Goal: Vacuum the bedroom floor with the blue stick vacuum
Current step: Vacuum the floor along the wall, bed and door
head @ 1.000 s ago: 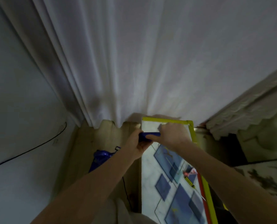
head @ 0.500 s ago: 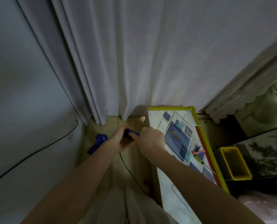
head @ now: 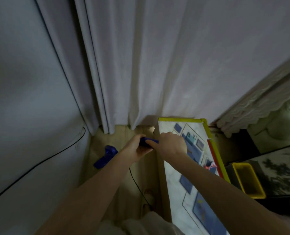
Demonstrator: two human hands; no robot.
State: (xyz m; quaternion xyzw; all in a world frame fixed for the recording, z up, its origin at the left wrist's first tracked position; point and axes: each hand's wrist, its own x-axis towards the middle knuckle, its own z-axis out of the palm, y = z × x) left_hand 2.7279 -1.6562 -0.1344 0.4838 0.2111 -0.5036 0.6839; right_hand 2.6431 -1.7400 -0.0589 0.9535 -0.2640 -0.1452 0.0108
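The blue stick vacuum's handle (head: 147,141) shows between my two hands, above the narrow strip of wooden floor (head: 120,167) by the curtain. My left hand (head: 137,148) grips the handle from the left with curled fingers. My right hand (head: 172,145) holds its right end, with the index finger laid along the blue plastic. Lower down, the vacuum's blue body (head: 106,156) reaches the floor left of my left forearm, which hides the part in between. A thin black cord (head: 137,185) trails from under my arm across the floor.
White curtains (head: 141,65) hang ahead, a grey wall (head: 22,99) with a black cable stands left. A yellow-edged board with blue shapes (head: 188,167) leans right of the floor strip. A yellow bin (head: 249,180) and a bed (head: 276,119) lie further right.
The view has tilted so the curtain fills more of the frame. Both hands have stayed on the blue handle; the vacuum's body now sits further left on the floor strip.
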